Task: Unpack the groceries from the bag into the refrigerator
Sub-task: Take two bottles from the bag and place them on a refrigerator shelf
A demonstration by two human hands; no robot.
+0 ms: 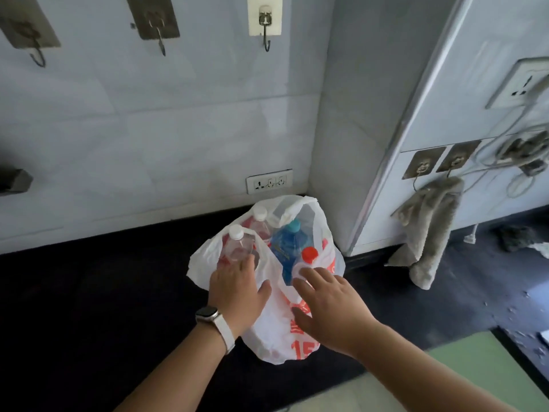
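Where the dark surface (104, 292) meets the pale wall, we find the white plastic bag with red print (276, 340) standing just below the middle of the view, its mouth open toward twelve o'clock. Four bottles poke out of it. A clear plastic bottle with a white cap (237, 248) is at the bag's ten o'clock, and a second clear white-capped bottle (260, 224) is behind it. A blue bottle with a teal cap (292, 245) stands at twelve, and a white bottle with an orange-red cap (310, 254) at one. We see only their necks and shoulders, since the bag hides the rest, and the labels are unreadable.

The left hand (237, 288), with a white-strapped watch (208, 314) on its wrist, lies flat on the bag at nine o'clock. Its fingers are stretched onto the near clear bottle and curl round nothing. The right hand (325, 307) is spread wide at four o'clock, fingertips at the orange-capped bottle's base. We cannot tell whether they touch it.

A white wall socket strip (269, 182) sits at the bag's twelve o'clock. A grey towel (430, 233) hangs at three, and a pale green mat (481, 370) is cut off at five.
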